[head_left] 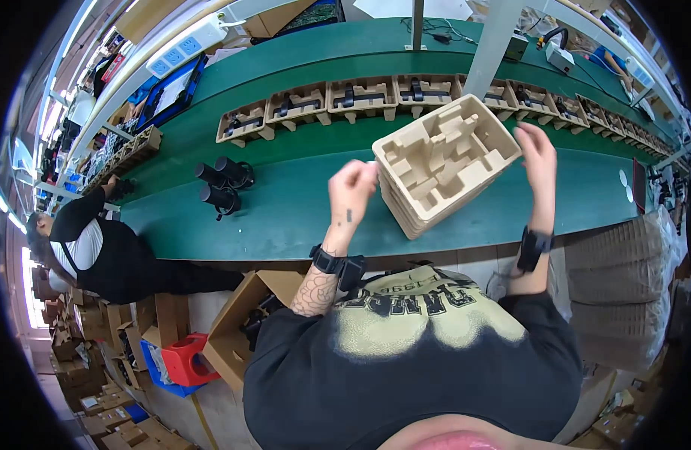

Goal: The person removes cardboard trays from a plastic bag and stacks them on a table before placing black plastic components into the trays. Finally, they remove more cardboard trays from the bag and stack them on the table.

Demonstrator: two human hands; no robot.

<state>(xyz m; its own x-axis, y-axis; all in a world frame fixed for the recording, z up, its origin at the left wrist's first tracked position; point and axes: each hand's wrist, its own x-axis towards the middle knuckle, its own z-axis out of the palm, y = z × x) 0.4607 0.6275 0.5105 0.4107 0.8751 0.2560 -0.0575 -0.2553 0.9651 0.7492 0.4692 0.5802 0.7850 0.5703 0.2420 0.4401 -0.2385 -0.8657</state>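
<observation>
One moulded-pulp tray stack (444,161) between the hands! Left hand (348,187) curls at its left rim, pinch unclear; right hand (539,154) open beside the right corner; three black cylinders (219,199) on the workbench (300,217).

Blk lettering (414,304) w/ small nos. (415,286) on person's blk/cream tee (428,390).

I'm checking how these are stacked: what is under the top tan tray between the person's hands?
Under the top tray, more tan trays are stacked, their edges showing along the near left side. Their insides are covered, as is whatever lies directly beneath them.
</observation>
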